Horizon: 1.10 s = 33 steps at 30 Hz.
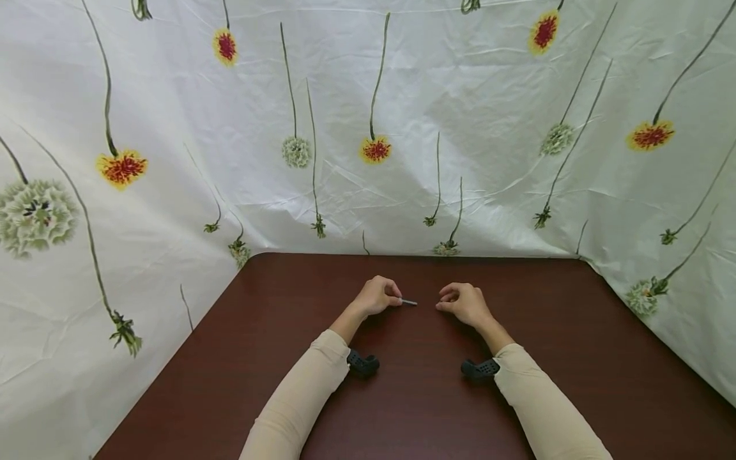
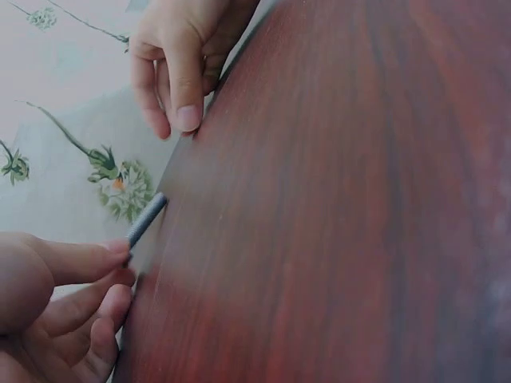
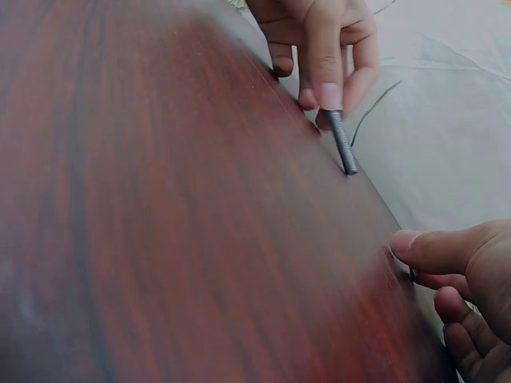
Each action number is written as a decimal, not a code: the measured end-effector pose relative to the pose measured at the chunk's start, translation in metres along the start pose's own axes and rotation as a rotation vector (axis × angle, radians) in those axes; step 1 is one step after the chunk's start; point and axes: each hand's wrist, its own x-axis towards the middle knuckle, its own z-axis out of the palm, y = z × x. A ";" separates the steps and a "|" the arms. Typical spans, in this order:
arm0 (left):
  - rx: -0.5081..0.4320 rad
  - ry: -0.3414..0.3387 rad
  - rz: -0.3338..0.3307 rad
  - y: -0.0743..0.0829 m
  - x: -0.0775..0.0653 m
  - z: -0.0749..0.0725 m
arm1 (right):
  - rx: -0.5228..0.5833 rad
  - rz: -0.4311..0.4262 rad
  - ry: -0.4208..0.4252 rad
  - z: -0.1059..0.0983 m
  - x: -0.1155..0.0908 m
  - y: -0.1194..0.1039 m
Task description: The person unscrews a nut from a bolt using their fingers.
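Observation:
My left hand pinches a short grey threaded rod between thumb and fingers, over the far part of the table. In the left wrist view the rod juts out past the thumb, its ridged thread showing. The right wrist view shows its free end pointing down and toward my right hand. That right hand hovers to the right of the rod, apart from it. Its fingers are loosely bent, with a gap between thumb and forefinger and nothing visible held there.
A dark reddish-brown wooden table lies under both hands. Behind it and along its sides hangs a white cloth printed with flowers. Dark straps with bulky parts sit at both wrists, by the cream sleeves.

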 end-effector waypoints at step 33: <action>0.033 -0.035 -0.077 -0.004 0.000 -0.006 | -0.005 -0.023 -0.048 -0.007 -0.002 0.009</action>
